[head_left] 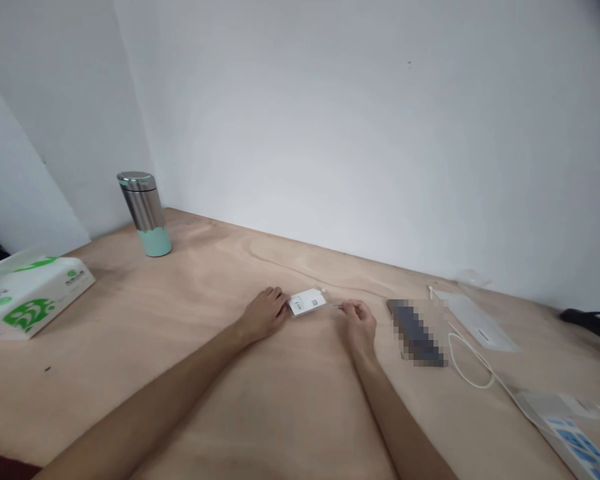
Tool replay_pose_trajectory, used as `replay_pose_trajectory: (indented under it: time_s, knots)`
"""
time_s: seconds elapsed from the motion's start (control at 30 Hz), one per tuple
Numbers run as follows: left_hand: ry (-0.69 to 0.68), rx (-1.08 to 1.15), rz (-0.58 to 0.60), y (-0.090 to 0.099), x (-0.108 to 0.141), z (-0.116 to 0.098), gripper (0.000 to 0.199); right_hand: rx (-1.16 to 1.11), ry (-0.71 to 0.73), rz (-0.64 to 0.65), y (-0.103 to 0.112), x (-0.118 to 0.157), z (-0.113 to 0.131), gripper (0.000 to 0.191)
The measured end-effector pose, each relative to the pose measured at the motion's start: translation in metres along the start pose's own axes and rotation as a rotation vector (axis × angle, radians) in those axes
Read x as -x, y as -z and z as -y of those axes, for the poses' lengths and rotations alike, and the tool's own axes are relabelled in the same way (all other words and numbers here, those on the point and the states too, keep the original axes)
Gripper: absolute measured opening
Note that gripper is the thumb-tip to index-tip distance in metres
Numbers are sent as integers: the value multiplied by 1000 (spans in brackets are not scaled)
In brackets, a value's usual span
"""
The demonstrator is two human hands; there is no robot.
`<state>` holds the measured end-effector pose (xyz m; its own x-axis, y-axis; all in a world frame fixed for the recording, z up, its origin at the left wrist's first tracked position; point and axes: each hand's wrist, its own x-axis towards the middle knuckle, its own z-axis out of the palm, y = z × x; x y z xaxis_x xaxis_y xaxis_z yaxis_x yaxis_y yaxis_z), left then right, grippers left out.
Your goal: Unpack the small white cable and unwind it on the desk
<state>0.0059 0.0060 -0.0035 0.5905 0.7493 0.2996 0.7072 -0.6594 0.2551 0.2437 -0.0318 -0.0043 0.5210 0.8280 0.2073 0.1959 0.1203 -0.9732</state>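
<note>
In the middle of the table lies a small flat white packet (pixel 307 303) with dark printed marks, perhaps a label or code. My left hand (pixel 266 315) is closed at its left end, the fingers gripping that edge against the table. To the right of the packet, my right hand (pixel 359 325) is closed in a pinch. A thin pale sliver sticks out of its fingertips toward the packet, too small to name. Between the sliver and the packet there seems to be a narrow gap.
A steel and mint-green tumbler (pixel 147 217) stands at the back left, behind a tissue pack (pixel 45 293). To my right lie a blurred-out dark phone-like object (pixel 417 333), a white cable (pixel 480 363), clear plastic sleeves (pixel 480 320) and a blue-and-white box (pixel 580 447). The wall closes the back.
</note>
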Motion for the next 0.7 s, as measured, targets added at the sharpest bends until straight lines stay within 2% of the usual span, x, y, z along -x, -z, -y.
replay_pose_trajectory:
  time_s: [0.17, 0.3, 0.43, 0.5, 0.6, 0.7]
  knots:
    - [1, 8, -13, -1, 0, 0, 28, -324, -125, 92, -6, 6, 3, 27]
    - [-1, 8, -4, 0, 1, 0, 27, -565, -212, 43, -5, 5, 5, 25]
    - [1, -49, 20, 2, 2, -2, 25, -616, -260, -74, -1, -2, 2, 25]
    - [4, -55, 16, 2, 2, -2, 24, -562, -251, -79, 0, -3, 1, 27]
    - [3, -59, 13, 0, 2, -2, 25, -433, -200, 42, -3, 1, 1, 27]
    - [3, -41, 1, -1, 1, 0, 26, -296, -184, 279, -7, 8, 2, 25]
